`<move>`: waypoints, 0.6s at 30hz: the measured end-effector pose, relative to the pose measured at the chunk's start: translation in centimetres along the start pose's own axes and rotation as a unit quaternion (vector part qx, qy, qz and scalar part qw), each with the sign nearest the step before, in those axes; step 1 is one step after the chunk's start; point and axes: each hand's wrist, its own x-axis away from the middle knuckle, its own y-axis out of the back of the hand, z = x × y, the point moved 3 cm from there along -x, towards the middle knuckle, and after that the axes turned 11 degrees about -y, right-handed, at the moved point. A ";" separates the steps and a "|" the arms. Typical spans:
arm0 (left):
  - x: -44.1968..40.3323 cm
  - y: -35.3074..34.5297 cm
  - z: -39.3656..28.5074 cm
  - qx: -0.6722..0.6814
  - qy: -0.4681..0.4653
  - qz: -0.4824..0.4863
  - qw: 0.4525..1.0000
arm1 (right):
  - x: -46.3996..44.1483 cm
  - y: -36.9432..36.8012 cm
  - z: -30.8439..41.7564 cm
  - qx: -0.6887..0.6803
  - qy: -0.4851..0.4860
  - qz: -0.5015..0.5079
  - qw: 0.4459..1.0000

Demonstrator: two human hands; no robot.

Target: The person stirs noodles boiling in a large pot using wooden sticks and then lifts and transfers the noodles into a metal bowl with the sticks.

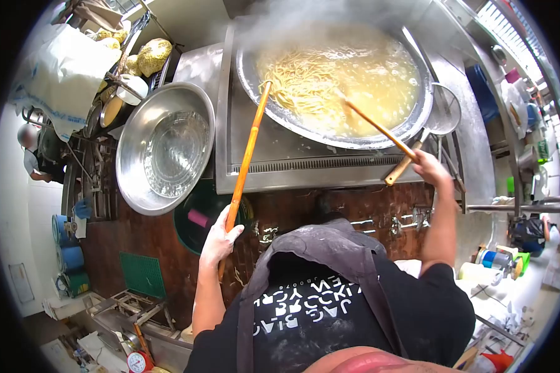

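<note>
Noodles (302, 78): a pale mass, lying in steaming, bubbling liquid, gathering toward the left side of a wide pot (354, 143). Sticks, two, long: the left hand (219, 239) is gripping the left stick (249, 148), whose tip is meeting the strands beside the rim; the right hand (430, 168) is gripping the right stick (379, 127), whose tip is blurring near their right edge. Step, by judgement: stirring and loosening; the next move is probably calling for gentle, low sweeps, separating strands without splashing. Writing: the black shirt (317, 339) is bearing white lettering (337, 311), seemingly including "JAG" and "YORK", which an apron (314, 239) is partly covering; a red-cased dial (137, 362) is showing marks too small to read.
</note>
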 end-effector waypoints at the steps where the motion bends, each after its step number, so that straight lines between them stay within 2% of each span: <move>1: -0.6 -0.2 -0.4 -0.024 0.002 0.006 1.000 | -3.8 -3.3 -0.1 -0.013 0.012 0.021 1.000; 2: -1.3 -0.6 -0.8 -0.047 0.004 0.012 0.999 | -6.2 -5.5 2.3 -0.026 0.006 0.029 0.999; 3: -1.9 -0.9 -1.5 -0.075 0.008 0.015 0.997 | -9.9 -9.3 2.7 -0.108 -0.021 0.069 0.992; 5: -3.5 -1.4 -3.5 -0.136 0.018 0.027 0.990 | -10.4 -9.7 8.2 -0.090 -0.004 0.037 0.995; 6: -4.6 -1.8 -4.3 -0.168 0.070 0.050 0.982 | -10.1 -9.6 7.9 -0.086 0.004 0.043 0.995; 8: -7.7 -2.9 -4.4 -0.201 0.044 0.055 0.977 | -9.8 -8.9 7.7 -0.075 0.024 0.055 0.995; 9: -9.3 -3.7 -3.7 -0.216 0.032 0.058 0.974 | -7.8 -6.6 7.3 -0.050 -0.026 0.091 0.994; 10: -11.8 -5.0 -2.0 -0.216 -0.016 0.071 0.974 | -6.3 -5.5 5.6 -0.029 -0.028 0.061 0.997; 11: -13.9 -6.4 -1.0 -0.215 -0.064 0.085 0.971 | -5.6 -4.8 2.8 -0.060 0.013 0.058 0.996; 14: -15.8 -9.3 -6.1 -0.202 -0.023 0.155 0.967 | 3.0 2.7 2.3 0.005 -0.019 0.012 1.000; 15: -15.7 -9.1 -6.0 -0.178 -0.068 0.156 0.969 | 5.1 4.5 1.7 0.023 -0.081 0.021 0.996; 17: -14.6 -8.1 -4.2 -0.130 -0.156 0.159 0.966 | 9.3 6.9 0.5 0.027 -0.111 -0.017 0.993; 18: -14.3 -7.5 -0.7 -0.108 -0.266 0.122 0.950 | 10.6 7.3 -0.2 0.015 -0.126 -0.008 0.992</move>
